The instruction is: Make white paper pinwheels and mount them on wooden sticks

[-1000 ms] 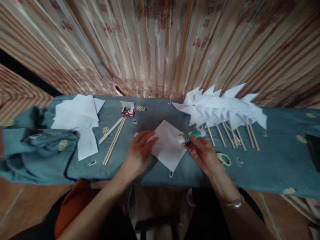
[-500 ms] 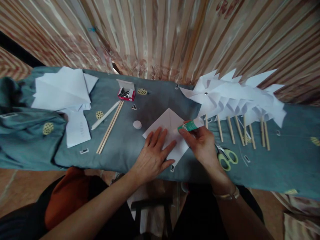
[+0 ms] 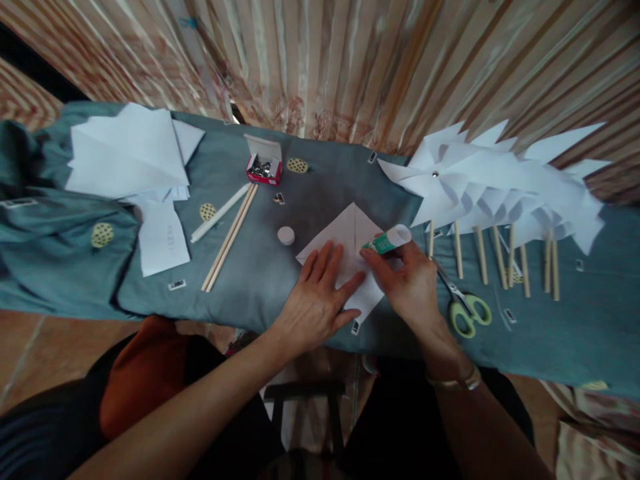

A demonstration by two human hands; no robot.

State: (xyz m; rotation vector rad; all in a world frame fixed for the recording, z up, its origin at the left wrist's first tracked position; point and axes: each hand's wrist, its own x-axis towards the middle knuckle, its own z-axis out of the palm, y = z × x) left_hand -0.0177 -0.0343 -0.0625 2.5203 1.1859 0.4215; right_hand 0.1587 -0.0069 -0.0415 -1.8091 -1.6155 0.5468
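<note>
- Paper square (image 3: 365, 223) is laid flat on the green cloth (image 3: 240, 287), one corner pointed at the curtain (image 3: 320, 73); a crease line is seen running down from that corner.
- Paper is pressed down by the left hand (image 3: 317, 300): palm down, fingers a little apart, thumb spread away from them.
- Glue stick (image 3: 387, 241) is gripped by the right hand (image 3: 407, 277), thumb and fingers clamped on the tube; it is held tilted over the paper's right half, lower end toward the middle.
- Contact between glue tip and paper can't be confirmed (tip is small and partly covered by the thumb).
- White round cap (image 3: 286, 235) is set down just beside the paper's left corner.
- Scissors (image 3: 467, 313) with green handles are placed near the right wrist, blades partly opened.
- Paper pinwheels (image 3: 480, 180) are lined up overlapping at far right, wooden handles pointed toward the person; a metal pin is seen at the centre of the leftmost.
- Small red box (image 3: 264, 170) is left lid up, filled with metal pins.
- Two wooden sticks (image 3: 230, 237) and a white rod (image 3: 220, 213) are laid below the box.
- Paper stack (image 3: 127, 153) is kept at far left, a smaller marked sheet (image 3: 163, 237) tucked beside it.
</note>
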